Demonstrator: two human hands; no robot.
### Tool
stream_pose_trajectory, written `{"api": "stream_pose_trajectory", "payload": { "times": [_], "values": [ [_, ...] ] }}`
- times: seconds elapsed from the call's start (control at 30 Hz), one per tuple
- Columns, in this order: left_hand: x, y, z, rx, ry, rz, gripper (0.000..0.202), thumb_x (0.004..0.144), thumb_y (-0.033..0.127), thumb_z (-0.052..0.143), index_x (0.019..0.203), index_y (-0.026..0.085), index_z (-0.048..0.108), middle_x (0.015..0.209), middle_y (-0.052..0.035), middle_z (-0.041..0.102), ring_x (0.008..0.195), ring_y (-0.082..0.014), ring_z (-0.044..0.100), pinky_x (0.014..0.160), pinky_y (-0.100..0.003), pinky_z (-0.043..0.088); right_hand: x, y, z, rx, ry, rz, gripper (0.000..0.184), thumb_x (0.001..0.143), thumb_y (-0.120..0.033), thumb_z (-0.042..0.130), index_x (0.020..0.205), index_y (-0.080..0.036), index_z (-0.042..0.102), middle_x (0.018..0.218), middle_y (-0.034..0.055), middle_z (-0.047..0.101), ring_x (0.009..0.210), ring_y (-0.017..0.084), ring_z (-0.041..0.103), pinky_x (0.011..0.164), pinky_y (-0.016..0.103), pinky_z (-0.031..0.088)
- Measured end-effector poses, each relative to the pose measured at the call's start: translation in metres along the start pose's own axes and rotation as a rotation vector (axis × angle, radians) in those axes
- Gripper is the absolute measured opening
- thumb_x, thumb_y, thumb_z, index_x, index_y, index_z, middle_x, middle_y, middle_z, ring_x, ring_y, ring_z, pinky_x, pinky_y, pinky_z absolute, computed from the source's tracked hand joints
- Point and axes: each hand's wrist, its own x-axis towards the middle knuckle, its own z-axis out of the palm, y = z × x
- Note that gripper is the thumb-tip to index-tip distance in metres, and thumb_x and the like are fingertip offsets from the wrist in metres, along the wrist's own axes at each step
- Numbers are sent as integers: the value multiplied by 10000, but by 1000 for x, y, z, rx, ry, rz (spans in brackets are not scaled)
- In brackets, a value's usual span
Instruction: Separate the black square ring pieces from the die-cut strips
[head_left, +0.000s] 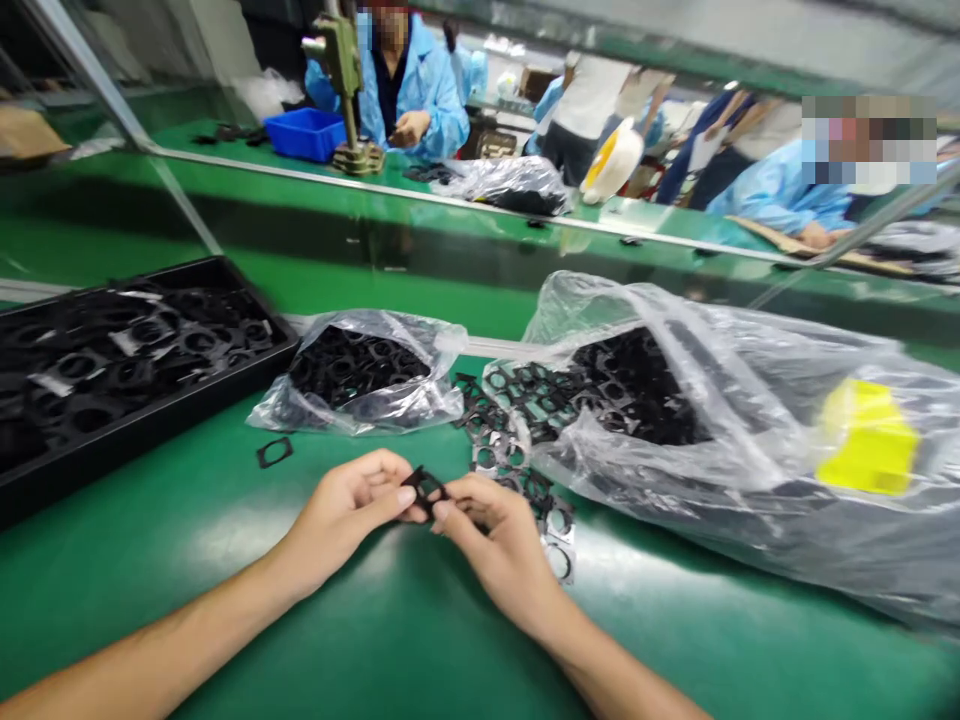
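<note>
Between my two hands, above the green table (315, 620), is a small black frame-shaped part (425, 487) with a round opening. My left hand (352, 505) pinches its left side between thumb and fingers. On the opposite side, the thumb and fingers of my right hand (495, 530) close on it too. Whether it is one piece or two joined pieces I cannot tell. A single flat black frame (274, 453) lies on the table left of my hands. Loose black ring frames (559, 520) are scattered just beyond and beside my right hand.
A black tray (172, 400) full of similar parts stands at left. A small plastic bag (360, 370) and a large one (720, 460) hold more, with a yellow label (866, 437) on the large one. Behind a rail, people in blue (427, 80) work near a blue bin (305, 134).
</note>
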Motion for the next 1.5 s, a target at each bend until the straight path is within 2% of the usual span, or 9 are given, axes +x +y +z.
{"api": "stream_pose_trajectory", "payload": {
  "times": [0.13, 0.37, 0.53, 0.9, 1.07, 1.33, 1.5],
  "values": [
    [3, 3, -3, -2, -8, 30, 378, 756, 482, 835, 857, 151, 682, 730, -15, 719, 701, -142, 678, 700, -232, 518, 4, 0, -1, -108, 18, -55, 134, 934, -261, 635, 859, -187, 717, 797, 38, 692, 716, 168, 637, 675, 267, 494],
    [3, 1, -6, 100, -18, 81, 288, 816, 406, 795, 768, 137, 704, 716, -1, 687, 675, -105, 596, 644, -202, 465, 4, -5, -2, -201, 19, -129, 166, 954, -245, 622, 825, -189, 712, 761, 30, 662, 699, 161, 620, 665, 258, 483],
    [4, 3, -6, 52, -107, 41, 347, 818, 455, 789, 737, 128, 709, 706, -27, 719, 690, -133, 649, 680, -228, 511, 6, -7, -2, -150, 0, -116, 201, 974, -269, 601, 825, -195, 714, 785, 35, 676, 716, 165, 629, 673, 260, 491],
    [3, 6, -9, 34, -132, 28, 364, 815, 477, 797, 707, 134, 738, 669, -36, 737, 647, -133, 665, 647, -222, 521, 6, -7, -2, 129, -69, 13, 230, 948, -384, 669, 833, -187, 700, 766, 18, 662, 700, 144, 617, 681, 255, 510],
    [2, 11, -8, 61, -130, 26, 396, 800, 498, 801, 667, 133, 723, 638, -35, 719, 618, -134, 652, 620, -227, 513, 10, -9, -5, 286, -180, 120, 269, 920, -437, 699, 854, -178, 726, 738, 21, 685, 668, 143, 629, 678, 262, 527],
    [3, 11, -7, 15, -89, -11, 377, 728, 484, 858, 733, 132, 724, 663, -35, 723, 635, -146, 647, 651, -257, 517, 8, -11, -4, 199, -131, 101, 329, 944, -484, 651, 821, -182, 694, 718, 20, 664, 675, 155, 617, 674, 270, 528],
    [3, 9, -9, 0, -149, -38, 363, 746, 460, 846, 679, 127, 717, 668, -56, 736, 648, -155, 652, 669, -269, 511, 8, -14, -3, 157, -109, 98, 341, 949, -481, 641, 788, -183, 671, 698, 18, 666, 676, 159, 624, 694, 275, 519]
  ]
}}
